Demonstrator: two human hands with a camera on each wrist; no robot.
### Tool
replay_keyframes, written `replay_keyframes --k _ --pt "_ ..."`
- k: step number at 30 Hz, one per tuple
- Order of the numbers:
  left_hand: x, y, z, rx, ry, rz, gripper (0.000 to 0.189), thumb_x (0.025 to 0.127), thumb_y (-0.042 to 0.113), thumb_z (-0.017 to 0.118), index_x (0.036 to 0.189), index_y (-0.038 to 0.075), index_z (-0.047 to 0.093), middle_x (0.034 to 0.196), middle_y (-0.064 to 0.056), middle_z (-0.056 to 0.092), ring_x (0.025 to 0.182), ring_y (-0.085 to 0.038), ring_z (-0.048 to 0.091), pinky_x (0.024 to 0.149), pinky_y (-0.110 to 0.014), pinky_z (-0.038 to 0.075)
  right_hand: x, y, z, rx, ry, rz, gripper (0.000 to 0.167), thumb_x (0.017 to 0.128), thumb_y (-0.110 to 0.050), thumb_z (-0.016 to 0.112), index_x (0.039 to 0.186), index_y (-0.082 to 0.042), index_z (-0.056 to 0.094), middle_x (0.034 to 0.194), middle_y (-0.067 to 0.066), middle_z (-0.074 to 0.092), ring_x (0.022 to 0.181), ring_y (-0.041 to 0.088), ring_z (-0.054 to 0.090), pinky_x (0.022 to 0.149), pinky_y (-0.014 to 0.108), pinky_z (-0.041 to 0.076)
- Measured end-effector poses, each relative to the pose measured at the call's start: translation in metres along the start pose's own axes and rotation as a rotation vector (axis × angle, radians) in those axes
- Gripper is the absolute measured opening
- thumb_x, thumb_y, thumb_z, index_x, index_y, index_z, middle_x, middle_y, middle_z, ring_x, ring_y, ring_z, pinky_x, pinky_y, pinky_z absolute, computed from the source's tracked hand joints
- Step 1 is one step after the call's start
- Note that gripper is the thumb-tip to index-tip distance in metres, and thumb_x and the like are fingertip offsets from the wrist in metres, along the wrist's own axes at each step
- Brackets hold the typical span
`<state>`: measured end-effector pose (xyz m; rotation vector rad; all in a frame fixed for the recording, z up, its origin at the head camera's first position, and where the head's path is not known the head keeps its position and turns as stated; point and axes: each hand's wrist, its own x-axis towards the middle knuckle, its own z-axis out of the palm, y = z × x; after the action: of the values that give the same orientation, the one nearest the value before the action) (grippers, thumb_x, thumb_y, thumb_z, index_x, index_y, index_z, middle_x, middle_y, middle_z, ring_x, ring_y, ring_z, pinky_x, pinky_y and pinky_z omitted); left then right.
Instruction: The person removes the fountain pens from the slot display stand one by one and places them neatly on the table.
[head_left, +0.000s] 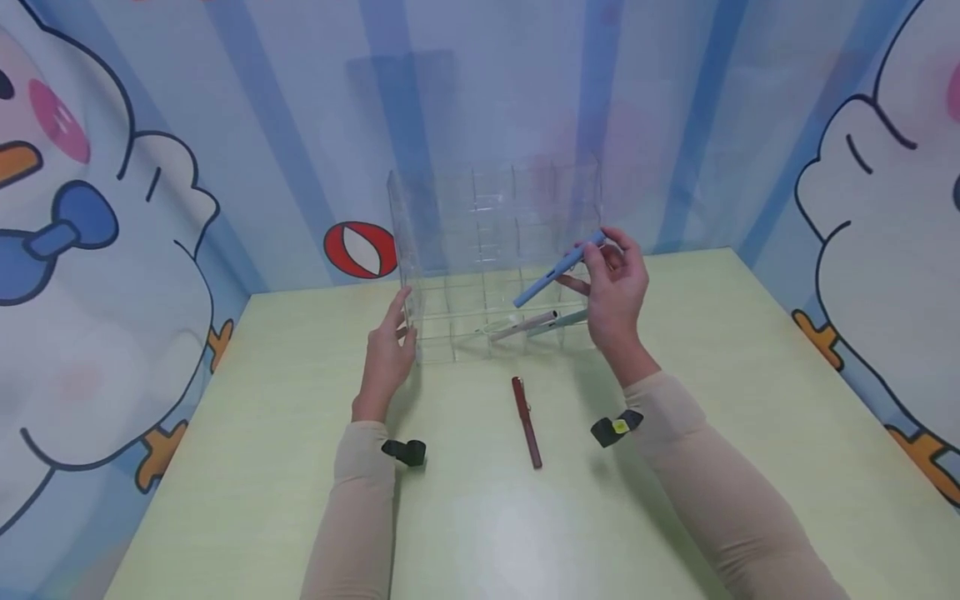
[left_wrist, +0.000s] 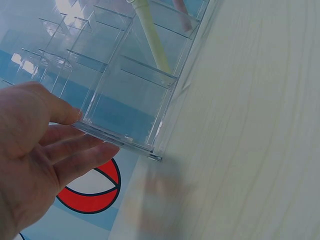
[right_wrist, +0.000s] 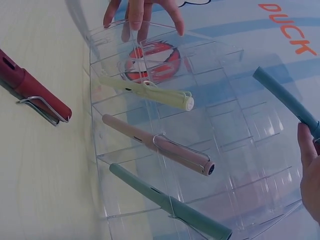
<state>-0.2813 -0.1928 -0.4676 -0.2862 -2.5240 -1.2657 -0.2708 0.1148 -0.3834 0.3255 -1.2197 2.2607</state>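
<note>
A clear acrylic organizer (head_left: 433,350) with a grid of compartments stands at the table's back. My left hand (head_left: 388,354) grips its left side wall, thumb at the front edge and fingers outside. My right hand (head_left: 618,287) pinches a blue pen (head_left: 551,273) near its clip end, slanted in front of the organizer's right half. Three capped pens lean in separate front compartments: a yellow one (right_wrist: 145,92), a pink one (right_wrist: 160,145) and a green one (right_wrist: 167,200), clip ends outward. A dark red pen (head_left: 527,422) lies on the table in front, between my forearms.
The pale wood-grain table (head_left: 465,533) runs back to a blue striped backdrop (head_left: 300,125) with cartoon ducks and a red-and-white ball (head_left: 360,250). A black strap camera (head_left: 405,452) sits on my left wrist, another (head_left: 617,427) on my right.
</note>
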Motion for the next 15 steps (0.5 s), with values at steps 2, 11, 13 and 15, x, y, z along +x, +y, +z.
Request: replay_keyframes --k 2,11,13,15 --pt "0.0007 0.0006 -0.0004 0.0 -0.004 0.0 0.067 0.1 0.001 0.055 0.157 0.026 0.031 0.145 -0.026 0.049 0.119 -0.041 0.061 0.096 -0.051 0.053 0.0009 -0.0019 -0.0005 0.03 0.015 0.02 0.026 0.096 0.002 0.062 0.121 -0.002 0.056 0.101 0.02 0.062 0.092 0.033 0.067 0.071 0.044 0.061" --pt "0.0007 0.0026 -0.0011 -0.002 -0.006 -0.004 0.069 0.099 -0.001 0.055 0.157 0.028 0.031 0.144 -0.027 0.05 0.119 -0.041 0.061 0.097 -0.05 0.052 0.0013 -0.0085 -0.0049 0.098 0.033 0.052 0.033 0.091 0.012 0.064 0.119 -0.003 0.056 0.103 0.02 0.062 0.091 0.031 0.069 0.074 0.043 0.061" --pt "-0.0002 0.0028 -0.0013 -0.005 -0.007 -0.006 0.07 0.099 -0.001 0.055 0.158 0.029 0.03 0.144 -0.027 0.05 0.12 -0.04 0.06 0.097 -0.049 0.052 0.0015 -0.0089 -0.0063 0.115 0.042 0.059 0.033 0.09 0.012 0.065 0.119 -0.002 0.057 0.102 0.02 0.063 0.091 0.032 0.069 0.074 0.043 0.061" --pt "-0.0004 0.0027 -0.0011 -0.007 -0.006 -0.005 0.07 0.099 -0.001 0.055 0.158 0.028 0.03 0.144 -0.027 0.05 0.12 -0.04 0.06 0.097 -0.049 0.053 0.0015 -0.0095 -0.0079 0.134 0.047 0.067 0.032 0.09 0.011 0.066 0.119 -0.001 0.059 0.101 0.02 0.064 0.09 0.032 0.069 0.074 0.042 0.061"
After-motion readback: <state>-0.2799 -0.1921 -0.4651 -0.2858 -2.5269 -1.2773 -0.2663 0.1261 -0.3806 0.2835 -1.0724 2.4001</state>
